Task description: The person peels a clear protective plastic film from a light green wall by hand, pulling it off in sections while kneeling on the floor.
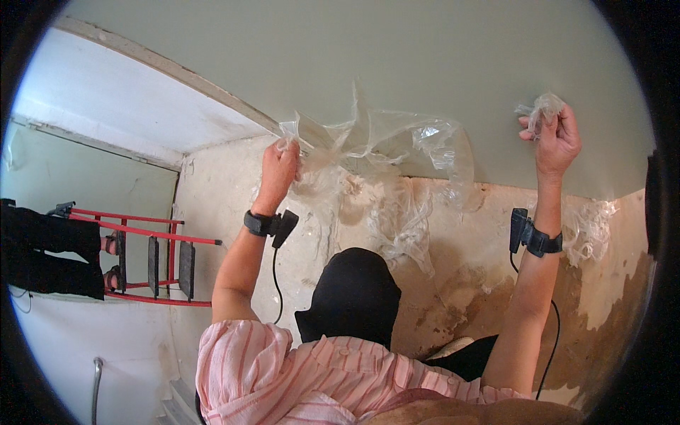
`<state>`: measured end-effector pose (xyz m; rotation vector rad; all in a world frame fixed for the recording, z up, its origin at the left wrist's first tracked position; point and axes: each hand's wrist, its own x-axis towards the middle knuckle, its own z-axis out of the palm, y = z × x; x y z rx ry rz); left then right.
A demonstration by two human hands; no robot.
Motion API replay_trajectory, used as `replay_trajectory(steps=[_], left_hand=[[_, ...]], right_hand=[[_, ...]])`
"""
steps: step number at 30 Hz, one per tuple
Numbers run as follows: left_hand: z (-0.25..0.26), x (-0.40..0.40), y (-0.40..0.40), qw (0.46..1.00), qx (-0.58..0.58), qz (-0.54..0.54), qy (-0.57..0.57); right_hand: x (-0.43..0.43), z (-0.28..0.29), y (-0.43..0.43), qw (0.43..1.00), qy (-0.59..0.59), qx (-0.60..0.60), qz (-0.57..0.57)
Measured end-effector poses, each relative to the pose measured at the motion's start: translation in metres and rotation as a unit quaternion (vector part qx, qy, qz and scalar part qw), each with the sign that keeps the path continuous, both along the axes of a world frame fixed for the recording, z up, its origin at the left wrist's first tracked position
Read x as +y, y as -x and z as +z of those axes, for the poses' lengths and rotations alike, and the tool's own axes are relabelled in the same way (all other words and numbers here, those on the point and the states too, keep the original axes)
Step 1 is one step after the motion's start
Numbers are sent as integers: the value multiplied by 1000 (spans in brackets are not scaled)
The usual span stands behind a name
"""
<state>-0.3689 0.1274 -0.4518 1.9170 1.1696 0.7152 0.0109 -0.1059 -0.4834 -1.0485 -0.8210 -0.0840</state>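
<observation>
In the head view, my left hand point(281, 167) is closed around the end of a thin, clear plastic film point(443, 141). This film spreads to the right, wrinkled, across the lower edge of a pale green wall point(425, 58). My right hand point(558, 141), farther right and close to the same wall, pinches a crumpled wad of clear film point(547, 106). Some of its fingers are hidden behind the wad. A loose heap of film point(406, 228) lies on the floor below, between my two arms. More crumpled film point(589, 231) is beyond my right wrist.
On the left, a person in black trousers point(58, 255) stands on a red stepladder point(154, 228) with black treads. The stained floor point(319, 239) has a brown, wet-looking patch point(494, 308) at right. A metal pipe point(96, 388) is at lower left. Cables point(555, 329) hang from my wrist-worn devices.
</observation>
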Motion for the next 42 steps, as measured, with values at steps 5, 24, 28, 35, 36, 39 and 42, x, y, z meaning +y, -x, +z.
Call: replay_trajectory(steps=[5,24,28,35,36,39,42], left_hand=[[-30,-16,9,1000,7,-3,-10],[-46,-19,31,984,50,43,-163],[-3,-15,6,942,154,47,-294],[7,-2,-21,889,214,31,-404],[8,0,-24,877,231,22,-421],[8,4,-31,843,280,1,-458],[7,7,-29,859,234,-30,-454]], right_hand=[[-1,1,-1,1000,8,-4,1],[-3,1,-2,1000,15,-11,6],[-1,-1,-5,1000,8,-4,19],[-1,0,-2,1000,14,-3,26],[-1,-1,-3,1000,19,-6,16],[-1,-6,-8,999,24,-19,13],[-1,-7,-8,999,22,-23,19]])
